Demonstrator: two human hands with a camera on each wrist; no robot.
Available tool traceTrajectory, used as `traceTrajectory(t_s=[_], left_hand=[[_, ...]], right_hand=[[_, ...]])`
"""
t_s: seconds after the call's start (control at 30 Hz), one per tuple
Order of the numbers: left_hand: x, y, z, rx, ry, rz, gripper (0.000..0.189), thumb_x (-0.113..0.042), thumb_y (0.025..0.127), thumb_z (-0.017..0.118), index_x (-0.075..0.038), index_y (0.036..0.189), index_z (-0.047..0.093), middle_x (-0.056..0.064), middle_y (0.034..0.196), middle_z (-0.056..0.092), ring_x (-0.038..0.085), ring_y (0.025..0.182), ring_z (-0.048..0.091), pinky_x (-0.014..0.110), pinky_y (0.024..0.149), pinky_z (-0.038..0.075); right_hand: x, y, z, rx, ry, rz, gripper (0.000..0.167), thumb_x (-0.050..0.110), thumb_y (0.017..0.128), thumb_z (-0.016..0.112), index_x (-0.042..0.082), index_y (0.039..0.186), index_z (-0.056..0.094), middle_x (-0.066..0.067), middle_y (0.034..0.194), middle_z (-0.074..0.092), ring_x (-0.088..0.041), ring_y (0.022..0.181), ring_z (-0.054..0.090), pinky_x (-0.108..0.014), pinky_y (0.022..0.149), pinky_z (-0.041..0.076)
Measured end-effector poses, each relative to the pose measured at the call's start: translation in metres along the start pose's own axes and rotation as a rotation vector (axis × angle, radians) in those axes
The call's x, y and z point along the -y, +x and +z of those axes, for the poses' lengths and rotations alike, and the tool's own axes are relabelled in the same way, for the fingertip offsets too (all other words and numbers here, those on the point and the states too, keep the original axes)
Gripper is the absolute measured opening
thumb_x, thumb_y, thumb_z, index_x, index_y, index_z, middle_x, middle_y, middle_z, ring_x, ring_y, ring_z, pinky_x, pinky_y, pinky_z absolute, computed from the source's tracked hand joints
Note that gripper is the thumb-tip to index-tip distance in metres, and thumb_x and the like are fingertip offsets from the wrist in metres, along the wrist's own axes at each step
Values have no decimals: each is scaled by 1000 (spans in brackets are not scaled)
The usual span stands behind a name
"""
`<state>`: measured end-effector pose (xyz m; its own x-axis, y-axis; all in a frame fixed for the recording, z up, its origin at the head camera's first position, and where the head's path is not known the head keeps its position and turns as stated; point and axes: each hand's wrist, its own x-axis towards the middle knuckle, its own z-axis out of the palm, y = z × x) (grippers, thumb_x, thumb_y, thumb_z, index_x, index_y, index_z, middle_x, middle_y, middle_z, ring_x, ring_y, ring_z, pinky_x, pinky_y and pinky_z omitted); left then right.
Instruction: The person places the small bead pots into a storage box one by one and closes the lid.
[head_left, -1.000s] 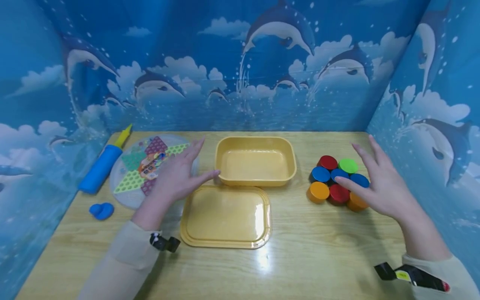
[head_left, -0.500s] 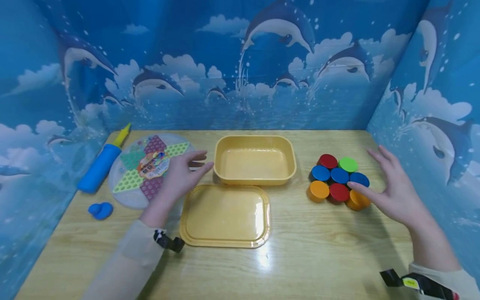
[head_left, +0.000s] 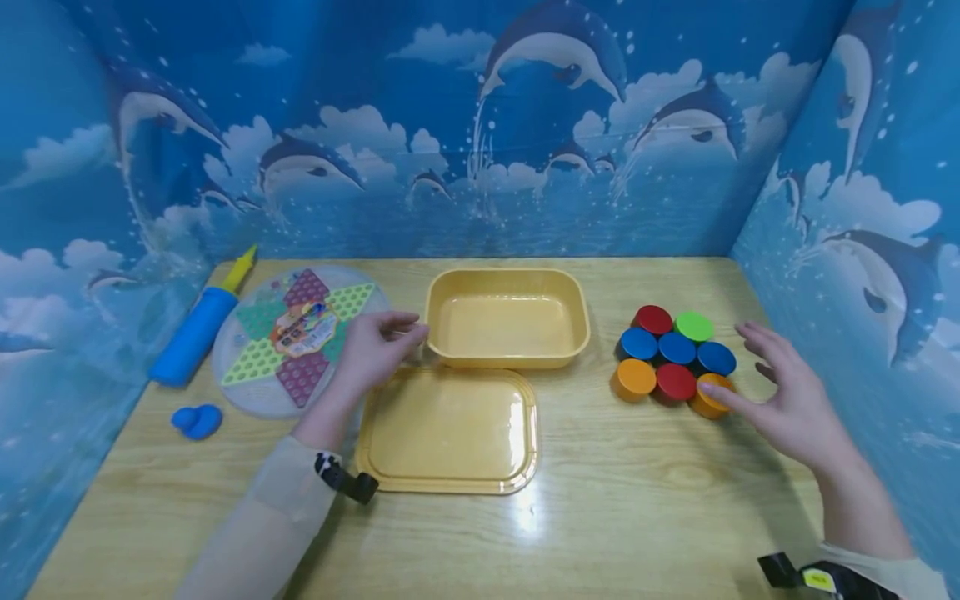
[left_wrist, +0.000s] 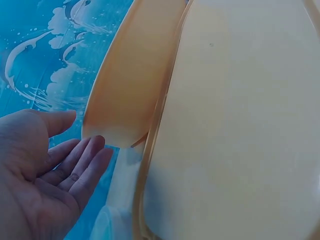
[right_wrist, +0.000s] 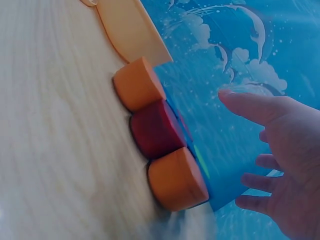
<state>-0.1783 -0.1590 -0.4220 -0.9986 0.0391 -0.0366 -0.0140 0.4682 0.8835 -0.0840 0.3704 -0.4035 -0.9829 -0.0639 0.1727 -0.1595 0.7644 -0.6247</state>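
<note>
A yellow rectangular box (head_left: 510, 362) stands open at the middle back of the table. My left hand (head_left: 375, 350) is at its left end; in the left wrist view the fingertips (left_wrist: 102, 150) lie by the box's corner, thumb apart. I cannot tell whether they touch it. A matching lid (head_left: 450, 433) lies flat in front of the box. My right hand (head_left: 795, 408) hovers over the right side of a cluster of short round pieces, among them an orange one (head_left: 634, 380), a red one (head_left: 676, 383), a blue one (head_left: 638, 343) and a green one (head_left: 693, 326). Its fingers are spread and hold nothing.
To the left lies a round board (head_left: 240, 333) with a coloured star pattern. Beside it is a blue pump (head_left: 197, 333) with a yellow nozzle. A small blue rounded item (head_left: 197, 422) sits nearer. A dolphin-print curtain (head_left: 480, 167) closes off the back and sides.
My left hand has drawn its fingers and thumb closer together by the box's left end. My right hand has shifted rightward and nearer, uncovering the blue pieces.
</note>
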Motion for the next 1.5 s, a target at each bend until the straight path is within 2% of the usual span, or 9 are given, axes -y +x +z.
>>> traceTrajectory(t_s=[0.2, 0.4, 0.57, 0.63, 0.7, 0.83, 1.03, 1.4, 1.5], left_hand=[[3, 3, 5, 34, -99, -81, 40, -24, 101, 77, 1, 131, 72, 20, 116, 75, 34, 92, 77, 43, 81, 67], [5, 6, 8, 35, -181, -157, 38, -21, 101, 77, 2, 130, 72, 20, 116, 75, 26, 92, 78, 36, 81, 67], [6, 8, 11, 41, -325, -237, 38, -14, 101, 76, 8, 131, 69, 22, 111, 74, 19, 87, 77, 32, 82, 67], [6, 9, 12, 40, -381, -267, 38, -12, 101, 75, 9, 132, 67, 22, 110, 73, 17, 85, 77, 32, 83, 66], [6, 9, 12, 39, -426, -290, 38, -9, 101, 74, 11, 133, 65, 22, 111, 72, 16, 83, 76, 32, 84, 66], [4, 10, 12, 31, -445, -312, 38, -8, 102, 73, 11, 133, 65, 22, 112, 71, 16, 83, 75, 31, 85, 66], [0, 9, 13, 23, -414, -316, 34, -8, 102, 73, 9, 131, 67, 22, 111, 70, 17, 84, 75, 31, 83, 66], [0, 10, 16, 13, -423, -312, 33, -5, 101, 73, 12, 129, 67, 21, 106, 71, 17, 81, 74, 30, 81, 66], [0, 9, 15, 3, -417, -308, 33, -5, 101, 73, 12, 128, 67, 21, 104, 72, 16, 80, 74, 30, 80, 66]], right_hand=[[-10, -9, 6, 8, 49, 32, 95, 21, 87, 92, 10, 164, 37, -20, 164, 36, -50, 138, 44, 6, 95, 28], [-15, -14, 11, 41, 64, 90, 97, 28, 87, 92, 3, 163, 36, -29, 158, 42, -54, 131, 50, 3, 90, 40], [-18, -17, 14, 34, 26, 206, 95, 40, 87, 91, -3, 157, 43, -33, 151, 48, -55, 127, 55, -30, 95, 61], [-19, -17, 17, 33, 6, 260, 94, 46, 86, 90, -4, 153, 46, -33, 147, 52, -55, 125, 58, -35, 91, 64], [-19, -18, 19, 40, 6, 315, 96, 53, 86, 88, -5, 151, 47, -33, 144, 54, -55, 124, 59, -25, 83, 64], [-21, -20, 23, 40, 15, 379, 98, 59, 86, 85, -6, 150, 49, -32, 142, 56, -52, 122, 61, -4, 69, 51], [-24, -22, 25, 36, 6, 362, 87, 56, 88, 84, -4, 144, 57, -29, 137, 62, -47, 118, 65, -3, 70, 47], [-23, -23, 23, 35, -1, 339, 79, 50, 90, 85, -5, 141, 61, -30, 132, 65, -45, 110, 68, -8, 68, 54], [-21, -23, 20, 30, 20, 345, 77, 49, 90, 85, -5, 140, 61, -30, 132, 64, -26, 100, 73, -10, 68, 57]])
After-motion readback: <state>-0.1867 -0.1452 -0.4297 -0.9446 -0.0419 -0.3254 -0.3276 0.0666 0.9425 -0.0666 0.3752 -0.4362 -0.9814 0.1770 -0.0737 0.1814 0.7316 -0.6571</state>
